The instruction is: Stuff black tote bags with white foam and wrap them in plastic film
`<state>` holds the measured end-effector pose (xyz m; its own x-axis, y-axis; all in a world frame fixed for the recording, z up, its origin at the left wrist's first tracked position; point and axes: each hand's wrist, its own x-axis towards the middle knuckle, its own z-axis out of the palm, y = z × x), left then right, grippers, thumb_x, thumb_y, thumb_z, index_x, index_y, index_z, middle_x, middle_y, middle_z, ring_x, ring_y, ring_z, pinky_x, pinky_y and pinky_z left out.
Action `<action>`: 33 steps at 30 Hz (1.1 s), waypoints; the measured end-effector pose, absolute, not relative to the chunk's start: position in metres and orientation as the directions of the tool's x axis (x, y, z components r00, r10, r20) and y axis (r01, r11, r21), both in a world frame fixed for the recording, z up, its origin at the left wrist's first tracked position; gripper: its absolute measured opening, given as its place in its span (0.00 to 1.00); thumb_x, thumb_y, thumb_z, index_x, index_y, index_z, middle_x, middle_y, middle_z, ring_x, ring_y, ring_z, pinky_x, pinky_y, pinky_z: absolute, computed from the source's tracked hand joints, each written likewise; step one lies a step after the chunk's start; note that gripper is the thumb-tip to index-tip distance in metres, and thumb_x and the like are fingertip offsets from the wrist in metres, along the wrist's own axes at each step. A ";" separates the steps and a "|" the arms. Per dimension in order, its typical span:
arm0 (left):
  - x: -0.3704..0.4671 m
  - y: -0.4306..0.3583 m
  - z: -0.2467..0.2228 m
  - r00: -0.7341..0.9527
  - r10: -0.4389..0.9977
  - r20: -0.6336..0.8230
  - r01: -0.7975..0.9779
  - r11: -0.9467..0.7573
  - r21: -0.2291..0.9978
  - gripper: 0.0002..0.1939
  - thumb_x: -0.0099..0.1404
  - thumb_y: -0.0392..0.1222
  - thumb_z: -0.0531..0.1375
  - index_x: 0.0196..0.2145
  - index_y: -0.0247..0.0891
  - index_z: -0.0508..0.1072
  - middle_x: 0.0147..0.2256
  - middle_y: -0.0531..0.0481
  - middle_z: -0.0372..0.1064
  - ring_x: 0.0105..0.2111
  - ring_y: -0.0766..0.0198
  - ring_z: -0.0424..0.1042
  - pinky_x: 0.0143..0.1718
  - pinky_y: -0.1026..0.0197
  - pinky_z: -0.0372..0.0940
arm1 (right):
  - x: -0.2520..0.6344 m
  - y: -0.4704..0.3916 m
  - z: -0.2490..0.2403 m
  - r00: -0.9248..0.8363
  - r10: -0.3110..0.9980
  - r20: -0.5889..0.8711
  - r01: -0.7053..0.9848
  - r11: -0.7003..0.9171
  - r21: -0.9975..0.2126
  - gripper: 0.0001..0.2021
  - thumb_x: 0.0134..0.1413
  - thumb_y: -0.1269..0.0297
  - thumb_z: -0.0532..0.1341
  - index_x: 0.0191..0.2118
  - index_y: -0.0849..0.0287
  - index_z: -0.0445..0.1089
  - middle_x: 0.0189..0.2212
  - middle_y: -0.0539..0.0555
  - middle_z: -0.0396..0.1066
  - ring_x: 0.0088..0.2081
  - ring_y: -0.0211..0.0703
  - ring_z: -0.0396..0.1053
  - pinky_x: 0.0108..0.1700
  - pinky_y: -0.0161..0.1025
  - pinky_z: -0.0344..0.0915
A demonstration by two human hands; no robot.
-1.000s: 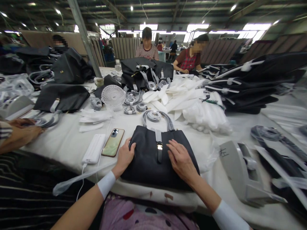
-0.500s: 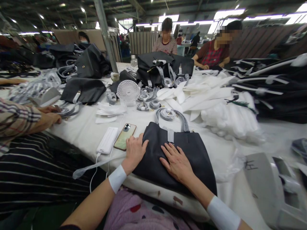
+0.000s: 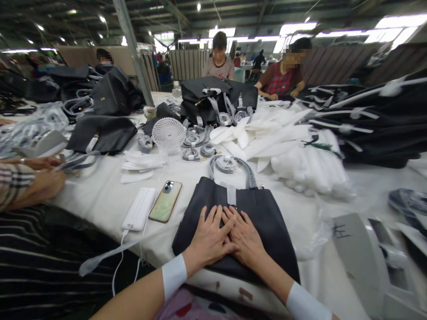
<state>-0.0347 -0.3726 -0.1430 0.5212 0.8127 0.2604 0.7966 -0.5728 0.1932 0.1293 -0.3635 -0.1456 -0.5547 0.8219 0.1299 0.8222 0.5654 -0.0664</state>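
Observation:
A black handbag lies flat on the white-covered table in front of me, its wrapped handle pointing away. Both my hands rest palm down on its front panel, fingers spread. My left hand touches my right hand near the middle of the bag, thumbs overlapping. Just beyond my fingertips is the bag's strap tab in pale wrapping. A coiled wrapped strap sits inside the handle's loop.
To the left lie a phone and a white power bank with cables. A small white fan stands behind them. White padding and stacked black bags fill the right. A co-worker's hands work at far left.
My left hand has moved right from the bag's left edge onto its front, beside my right hand. The view has shifted slightly; the co-worker's hands at left have moved a little.

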 end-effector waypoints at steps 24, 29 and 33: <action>0.019 -0.299 -0.161 0.444 0.896 0.010 0.096 -0.058 0.994 0.32 0.70 0.63 0.42 0.58 0.40 0.66 0.55 0.43 0.68 0.54 0.54 0.67 0.55 0.50 0.63 | 0.187 -0.334 -0.118 -0.075 0.917 0.392 0.629 0.349 -0.695 0.20 0.60 0.66 0.52 0.58 0.58 0.62 0.49 0.59 0.73 0.48 0.46 0.73 0.50 0.43 0.70; 0.023 -0.302 -0.154 0.457 0.887 0.071 0.254 -0.207 0.945 0.28 0.71 0.60 0.41 0.51 0.45 0.73 0.52 0.48 0.70 0.55 0.56 0.66 0.62 0.50 0.55 | 0.255 -0.231 -0.070 0.036 0.873 0.486 0.985 0.051 -0.164 0.19 0.63 0.68 0.47 0.55 0.64 0.64 0.51 0.62 0.71 0.51 0.46 0.70 0.53 0.42 0.66; 0.026 -0.298 -0.152 0.490 0.865 0.113 0.277 -0.277 0.920 0.28 0.72 0.58 0.39 0.45 0.44 0.74 0.51 0.48 0.71 0.54 0.57 0.66 0.60 0.53 0.57 | 0.278 -0.160 -0.043 -0.030 0.913 0.408 1.000 0.027 0.014 0.16 0.62 0.70 0.50 0.51 0.65 0.68 0.60 0.66 0.62 0.58 0.53 0.62 0.58 0.48 0.59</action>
<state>0.0259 -0.2982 -0.1523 0.4895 0.8646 0.1129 0.2769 -0.2769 0.9201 0.2780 -0.1597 -0.0426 -0.0301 0.9127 0.4075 0.9995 0.0269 0.0136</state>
